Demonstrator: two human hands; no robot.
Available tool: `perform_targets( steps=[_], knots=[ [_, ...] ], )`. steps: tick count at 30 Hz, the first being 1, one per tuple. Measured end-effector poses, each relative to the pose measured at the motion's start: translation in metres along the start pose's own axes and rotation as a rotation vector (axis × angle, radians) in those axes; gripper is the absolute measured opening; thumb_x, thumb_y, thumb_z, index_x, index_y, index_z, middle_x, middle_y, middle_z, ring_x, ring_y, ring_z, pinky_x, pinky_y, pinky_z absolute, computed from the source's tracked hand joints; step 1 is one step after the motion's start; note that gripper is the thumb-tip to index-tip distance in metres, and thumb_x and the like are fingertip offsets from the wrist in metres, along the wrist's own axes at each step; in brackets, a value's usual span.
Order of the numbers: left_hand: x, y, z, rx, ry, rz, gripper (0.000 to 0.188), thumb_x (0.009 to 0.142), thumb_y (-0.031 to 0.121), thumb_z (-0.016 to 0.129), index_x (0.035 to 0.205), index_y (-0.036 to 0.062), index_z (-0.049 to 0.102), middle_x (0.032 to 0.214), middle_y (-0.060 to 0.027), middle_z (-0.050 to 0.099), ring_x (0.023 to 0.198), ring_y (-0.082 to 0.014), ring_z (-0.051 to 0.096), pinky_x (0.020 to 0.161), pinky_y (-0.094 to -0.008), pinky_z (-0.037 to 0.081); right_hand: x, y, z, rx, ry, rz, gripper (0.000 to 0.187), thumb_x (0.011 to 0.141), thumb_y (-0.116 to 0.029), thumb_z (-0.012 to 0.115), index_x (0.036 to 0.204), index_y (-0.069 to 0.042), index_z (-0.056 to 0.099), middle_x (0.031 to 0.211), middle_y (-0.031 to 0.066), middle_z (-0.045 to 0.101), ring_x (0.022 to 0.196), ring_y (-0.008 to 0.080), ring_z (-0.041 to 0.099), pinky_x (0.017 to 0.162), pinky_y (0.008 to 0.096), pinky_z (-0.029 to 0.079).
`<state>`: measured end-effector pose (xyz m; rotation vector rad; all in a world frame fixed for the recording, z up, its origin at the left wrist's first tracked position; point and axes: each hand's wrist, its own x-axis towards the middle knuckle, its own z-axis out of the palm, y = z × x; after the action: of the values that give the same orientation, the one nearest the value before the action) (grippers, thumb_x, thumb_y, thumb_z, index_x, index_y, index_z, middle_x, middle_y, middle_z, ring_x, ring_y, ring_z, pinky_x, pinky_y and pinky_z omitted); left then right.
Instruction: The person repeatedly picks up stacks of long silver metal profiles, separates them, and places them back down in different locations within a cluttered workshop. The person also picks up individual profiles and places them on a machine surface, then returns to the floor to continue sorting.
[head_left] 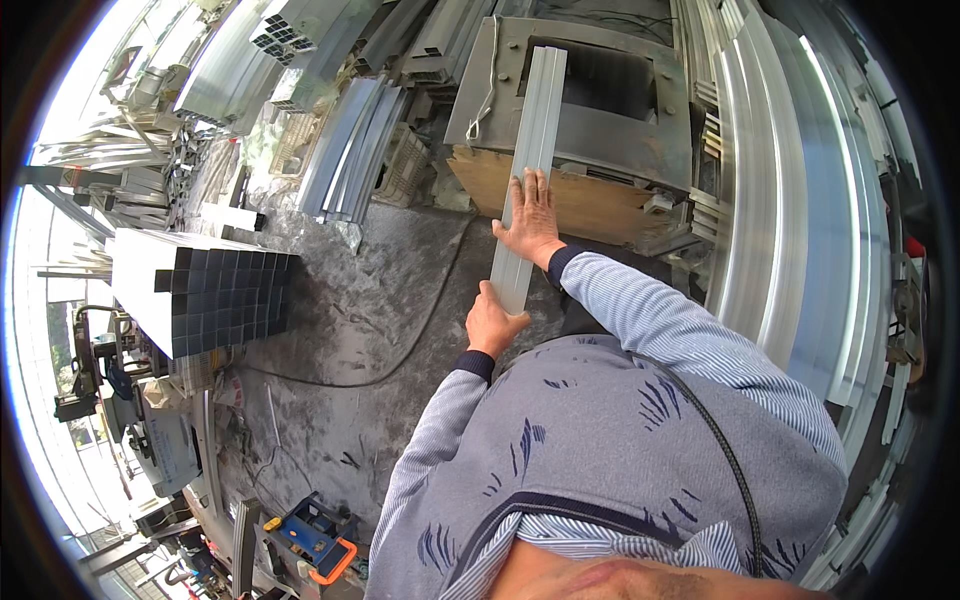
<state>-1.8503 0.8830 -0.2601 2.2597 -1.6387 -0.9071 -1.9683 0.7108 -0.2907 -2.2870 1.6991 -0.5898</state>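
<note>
A long silvery metal profile [541, 110] with lengthwise grooves runs away from me, tilted slightly right. Its far part lies over a grey metal box-like cabinet [490, 70] with a dark opening. Around the near end, my left hand [492, 322] is closed, its thumb and fingers at the profile's left side and end. Farther up, my right hand [532, 218] rests across the top with fingers stretched out along the metal and the thumb at the left edge. The undersides of both hands' grip are hidden.
Long metal profiles [760, 190] are stacked along the right. Bundled square tubes [225, 290] stand at left, and more profiles [350, 150] lie at the far left. A black cable [430, 325] crosses the floor. A blue and orange tool [315, 540] sits at lower left.
</note>
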Motion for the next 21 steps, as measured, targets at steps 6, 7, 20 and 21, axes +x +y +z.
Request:
perform_targets(
  steps=[6, 7, 20, 21],
  knots=[
    [-0.021, -0.029, 0.02, -0.008, -0.03, -0.049, 0.073, 0.072, 0.031, 0.09, 0.123, -0.001, 0.048, 0.115, -0.0292, 0.071, 0.104, -0.0481, 0.074, 0.09, -0.0547, 0.061, -0.035, -0.011, 0.016, -0.008, -0.112, 0.01, 0.102, 0.089, -0.051, 0.076, 0.164, 0.004, 0.034, 0.173, 0.0296, 0.018, 0.163, 0.0488, 0.01, 0.132, 0.0614, 0.016],
    [-0.019, -0.029, 0.023, 0.004, -0.039, -0.053, 0.074, 0.072, 0.03, 0.089, 0.124, -0.0008, 0.047, 0.114, -0.0294, 0.071, 0.103, -0.0488, 0.074, 0.089, -0.0549, 0.061, -0.035, -0.009, 0.018, -0.012, -0.119, 0.004, 0.102, 0.089, -0.051, 0.076, 0.164, 0.004, 0.034, 0.173, 0.0297, 0.018, 0.163, 0.0492, 0.01, 0.132, 0.0613, 0.016],
    [0.224, 0.109, -0.023, -0.041, 0.052, 0.045, 0.08, 0.069, 0.032, 0.089, 0.128, -0.0011, 0.047, 0.112, -0.0277, 0.071, 0.105, -0.0479, 0.072, 0.091, -0.0536, 0.059, 0.234, 0.109, 0.006, -0.144, 0.203, -0.052, 0.089, 0.085, -0.051, 0.075, 0.154, 0.0, 0.053, 0.163, 0.0268, 0.041, 0.157, 0.0437, 0.031, 0.128, 0.0589, 0.026],
    [0.247, 0.125, -0.029, -0.044, 0.087, 0.07, 0.081, 0.068, 0.032, 0.089, 0.128, -0.0017, 0.047, 0.111, -0.0273, 0.071, 0.104, -0.0476, 0.072, 0.09, -0.0533, 0.06, 0.262, 0.122, 0.003, -0.177, 0.202, -0.053, 0.088, 0.086, -0.053, 0.074, 0.154, -0.001, 0.054, 0.164, 0.0263, 0.042, 0.156, 0.0426, 0.032, 0.128, 0.0571, 0.025]
  ],
)
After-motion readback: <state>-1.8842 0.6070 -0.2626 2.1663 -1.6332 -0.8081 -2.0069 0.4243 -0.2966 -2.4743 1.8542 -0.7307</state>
